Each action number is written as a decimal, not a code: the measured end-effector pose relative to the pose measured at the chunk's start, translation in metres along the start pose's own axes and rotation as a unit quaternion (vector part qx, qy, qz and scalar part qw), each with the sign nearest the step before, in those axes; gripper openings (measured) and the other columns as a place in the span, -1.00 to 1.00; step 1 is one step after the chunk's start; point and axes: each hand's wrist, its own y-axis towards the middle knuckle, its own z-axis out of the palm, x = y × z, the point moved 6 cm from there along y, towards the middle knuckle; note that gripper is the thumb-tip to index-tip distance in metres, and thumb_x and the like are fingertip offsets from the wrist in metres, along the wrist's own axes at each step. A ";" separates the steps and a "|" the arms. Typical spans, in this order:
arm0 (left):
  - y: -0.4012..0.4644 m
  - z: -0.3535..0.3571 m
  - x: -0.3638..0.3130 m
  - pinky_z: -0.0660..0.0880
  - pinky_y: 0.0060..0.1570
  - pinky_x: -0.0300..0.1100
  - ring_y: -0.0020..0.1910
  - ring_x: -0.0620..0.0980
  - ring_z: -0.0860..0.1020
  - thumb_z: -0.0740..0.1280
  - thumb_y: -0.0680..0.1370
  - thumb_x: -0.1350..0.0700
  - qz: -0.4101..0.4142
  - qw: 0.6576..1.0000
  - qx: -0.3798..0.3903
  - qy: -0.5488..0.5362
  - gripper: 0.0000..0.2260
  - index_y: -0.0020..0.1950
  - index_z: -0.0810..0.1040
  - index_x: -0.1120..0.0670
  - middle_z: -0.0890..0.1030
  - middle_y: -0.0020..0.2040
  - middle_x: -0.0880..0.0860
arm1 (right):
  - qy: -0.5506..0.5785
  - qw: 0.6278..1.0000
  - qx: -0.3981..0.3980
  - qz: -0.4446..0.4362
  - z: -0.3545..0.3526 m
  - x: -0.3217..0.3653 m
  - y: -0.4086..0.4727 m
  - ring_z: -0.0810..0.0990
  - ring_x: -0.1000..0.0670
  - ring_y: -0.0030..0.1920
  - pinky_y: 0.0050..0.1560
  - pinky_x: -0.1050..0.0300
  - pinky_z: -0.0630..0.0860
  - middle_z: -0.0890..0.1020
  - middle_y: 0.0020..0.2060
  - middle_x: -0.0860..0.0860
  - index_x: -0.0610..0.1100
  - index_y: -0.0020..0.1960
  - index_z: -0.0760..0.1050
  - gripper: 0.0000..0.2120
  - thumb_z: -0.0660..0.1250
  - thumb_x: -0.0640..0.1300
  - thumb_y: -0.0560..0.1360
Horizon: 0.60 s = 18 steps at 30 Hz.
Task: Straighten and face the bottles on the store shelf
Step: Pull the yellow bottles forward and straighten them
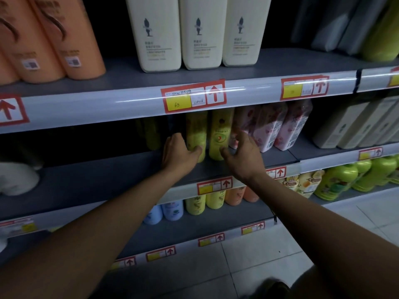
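Two yellow bottles stand side by side on the middle shelf (103, 182), set back from its front edge. My left hand (178, 153) grips the left yellow bottle (196, 130) near its base, thumb across the front. The right yellow bottle (221, 134) faces forward with a red and green logo. My right hand (243, 155) hovers at that bottle's lower right with fingers spread and relaxed, the thumb close to its base; contact is unclear. Another yellowish bottle (152, 134) stands dimly in the shadow further left.
Pink floral bottles (278, 126) stand just right of the yellow ones, beige bottles (354, 126) further right. Cream bottles (200, 33) and orange bottles (73, 39) fill the shelf above. Lower shelves hold blue, yellow, orange and green bottles (343, 180). Something white (17, 178) lies at far left.
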 end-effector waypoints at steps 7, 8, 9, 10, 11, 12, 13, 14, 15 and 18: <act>0.017 0.017 0.008 0.50 -0.18 -0.09 -0.02 0.15 0.59 0.50 0.43 -0.15 -0.022 0.999 -0.027 -0.029 -0.59 -0.05 0.53 0.18 0.60 -0.03 0.17 | 0.027 0.999 -0.020 -0.006 0.022 -0.001 0.022 0.54 -0.20 0.14 0.01 0.02 0.47 0.56 0.14 -0.17 -0.15 0.16 0.37 -0.57 0.45 0.02 0.45; 0.019 0.018 0.010 0.48 -0.23 -0.11 -0.06 0.13 0.60 0.50 0.42 -0.16 -0.022 0.999 -0.030 -0.034 -0.59 -0.07 0.55 0.18 0.61 -0.07 0.15 | 0.031 0.999 -0.023 -0.005 0.024 -0.001 0.024 0.54 -0.20 0.13 -0.02 0.02 0.45 0.56 0.13 -0.17 -0.15 0.15 0.36 -0.57 0.46 0.02 0.45; 0.021 0.020 0.012 0.49 -0.26 -0.13 -0.10 0.11 0.62 0.50 0.41 -0.17 -0.021 0.998 -0.032 -0.041 -0.60 -0.09 0.58 0.17 0.63 -0.11 0.13 | 0.035 0.999 -0.027 -0.005 0.027 -0.002 0.025 0.55 -0.20 0.12 -0.05 0.03 0.44 0.57 0.12 -0.17 -0.14 0.13 0.34 -0.57 0.46 0.03 0.45; 0.023 0.021 0.014 0.51 -0.29 -0.13 -0.14 0.10 0.63 0.50 0.40 -0.18 -0.021 0.998 -0.033 -0.048 -0.61 -0.11 0.60 0.15 0.63 -0.15 0.10 | 0.039 0.999 -0.030 -0.005 0.029 -0.003 0.026 0.55 -0.20 0.10 -0.08 0.04 0.43 0.57 0.10 -0.16 -0.13 0.11 0.32 -0.57 0.46 0.04 0.46; 0.024 0.022 0.015 0.53 -0.31 -0.13 -0.17 0.08 0.63 0.50 0.40 -0.19 -0.020 0.998 -0.034 -0.054 -0.61 -0.13 0.60 0.14 0.63 -0.18 0.09 | 0.043 0.998 -0.034 -0.004 0.030 -0.004 0.026 0.56 -0.20 0.08 -0.10 0.05 0.42 0.58 0.08 -0.16 -0.11 0.09 0.30 -0.58 0.46 0.05 0.46; 0.024 0.023 0.015 0.54 -0.32 -0.11 -0.20 0.08 0.63 0.49 0.39 -0.20 -0.019 0.998 -0.036 -0.057 -0.61 -0.14 0.61 0.13 0.63 -0.21 0.08 | 0.046 0.998 -0.037 -0.001 0.032 -0.004 0.027 0.56 -0.20 0.07 -0.11 0.06 0.40 0.58 0.07 -0.15 -0.09 0.07 0.28 -0.58 0.47 0.06 0.46; 0.024 0.023 0.015 0.57 -0.33 -0.08 -0.22 0.07 0.63 0.48 0.38 -0.22 -0.017 0.997 -0.038 -0.059 -0.60 -0.16 0.61 0.12 0.63 -0.23 0.07 | 0.049 0.998 -0.040 0.003 0.033 -0.004 0.028 0.57 -0.19 0.07 -0.11 0.07 0.39 0.59 0.07 -0.15 -0.07 0.05 0.27 -0.57 0.47 0.07 0.47; 0.023 0.023 0.016 0.59 -0.34 -0.05 -0.24 0.06 0.63 0.47 0.37 -0.24 -0.016 0.997 -0.040 -0.062 -0.60 -0.17 0.61 0.11 0.63 -0.24 0.06 | 0.050 0.998 -0.044 0.007 0.033 -0.004 0.029 0.57 -0.19 0.07 -0.11 0.07 0.38 0.59 0.07 -0.15 -0.07 0.05 0.26 -0.57 0.47 0.07 0.47; 0.023 0.023 0.016 0.60 -0.34 -0.02 -0.26 0.05 0.63 0.46 0.36 -0.25 -0.015 0.997 -0.040 -0.066 -0.59 -0.18 0.61 0.11 0.62 -0.25 0.06 | 0.052 0.997 -0.047 0.009 0.033 -0.004 0.029 0.57 -0.19 0.08 -0.10 0.07 0.38 0.59 0.07 -0.15 -0.06 0.05 0.25 -0.58 0.47 0.07 0.47; 0.021 0.020 0.014 0.60 -0.35 0.03 -0.31 0.04 0.62 0.47 0.33 -0.25 -0.019 0.996 -0.045 -0.070 -0.58 -0.23 0.60 0.12 0.62 -0.29 0.06 | 0.058 0.997 -0.056 0.012 0.031 -0.002 0.029 0.59 -0.19 0.07 -0.05 0.00 0.50 0.61 0.08 -0.14 -0.06 0.05 0.28 -0.59 0.47 0.07 0.47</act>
